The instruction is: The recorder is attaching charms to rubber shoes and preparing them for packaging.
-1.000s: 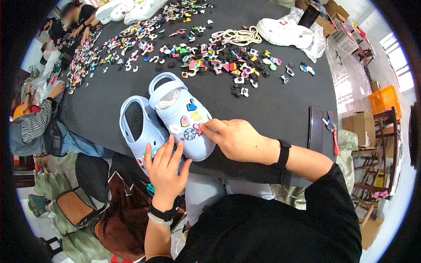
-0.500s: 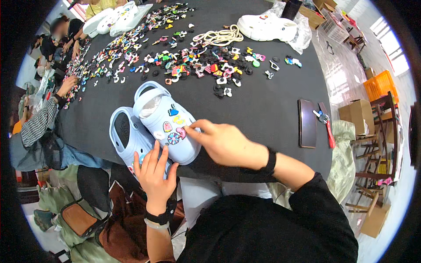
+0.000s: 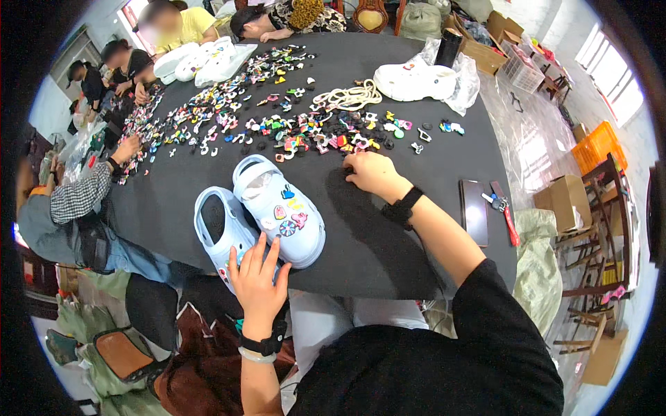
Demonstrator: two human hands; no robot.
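Two light blue clogs lie side by side at the table's near edge. The right-hand clog bears several colourful shoe charms on its upper, among them a flower and a pink one. Charms also show on the left-hand clog, which my hand partly covers. My left hand is open, fingers spread, its fingertips resting on the clogs' toe area. Beyond them my right hand reaches to the near edge of a pile of loose charms. Its fingers are curled together, and whatever they pinch is hidden.
More charms spread along the far left. A coil of cream cord, a white clog and a dark cylinder stand at the back. A phone and keys lie right. Several other people sit around the table.
My right hand has left the charms on the right-hand clog and moved forward to the loose pile. My left hand stays at the clogs. The view has tilted up, showing more people.
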